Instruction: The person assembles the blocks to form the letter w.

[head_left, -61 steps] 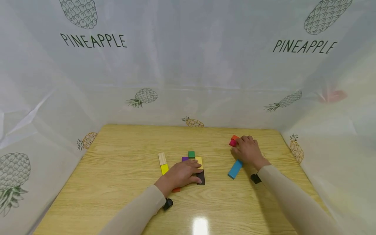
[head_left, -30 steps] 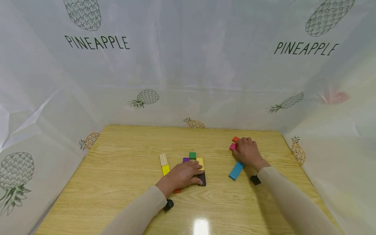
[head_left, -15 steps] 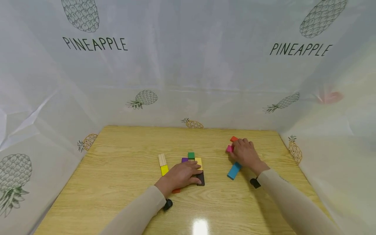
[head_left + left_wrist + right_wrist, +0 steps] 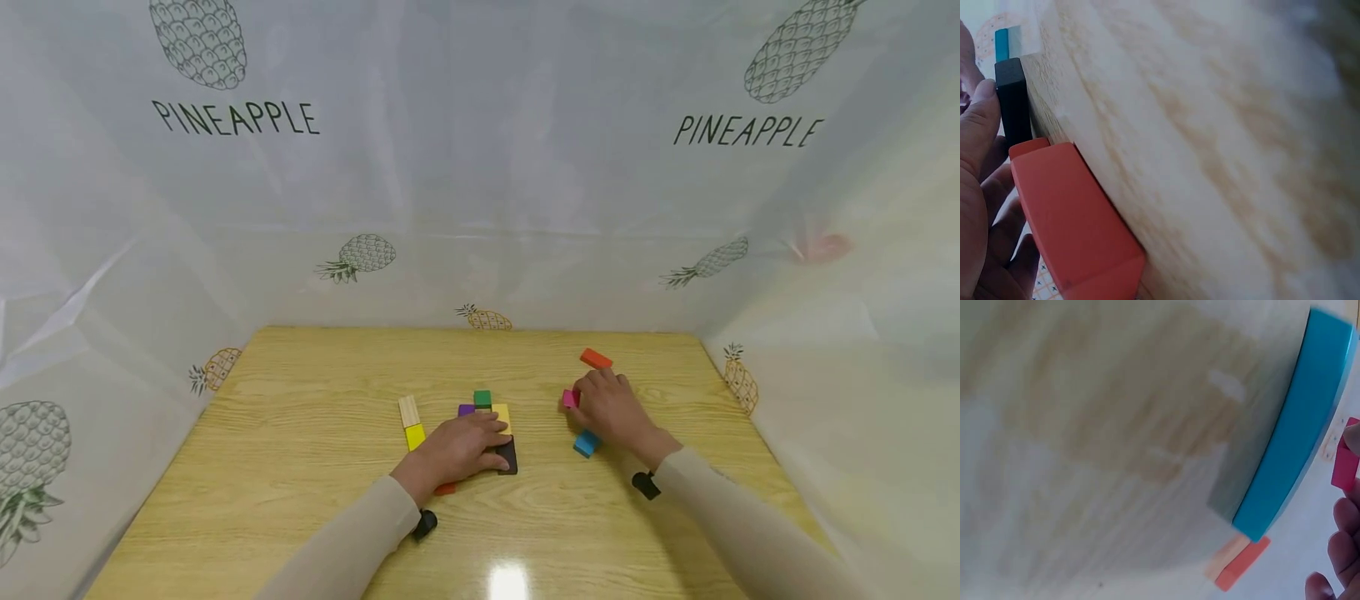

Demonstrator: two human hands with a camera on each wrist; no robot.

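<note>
Between the thumb and fingers of my right hand (image 4: 611, 410) is a small pink block (image 4: 570, 399), which the right wrist view shows pinched. Partly under that hand, a blue block (image 4: 587, 443) lies on the table. My left hand (image 4: 459, 448) rests over a group of blocks, its fingers spread. Its thumb touches the side of a black block (image 4: 1013, 103). Around it show a pale yellow block (image 4: 502, 418), a green block (image 4: 482, 398) and a purple block (image 4: 466, 409). The palm hides part of a red block (image 4: 445, 489).
Left of the group, a plain wooden block (image 4: 408, 411) and a bright yellow block (image 4: 415, 437) lie end to end. Beyond my right hand is an orange block (image 4: 596, 358). A pineapple-print sheet (image 4: 480, 167) surrounds the wooden table (image 4: 300, 467) at back and sides.
My right hand has drawn the pink block away from the orange one, leftward and nearer to me, and now covers more of the blue block. The left hand stays in place.
</note>
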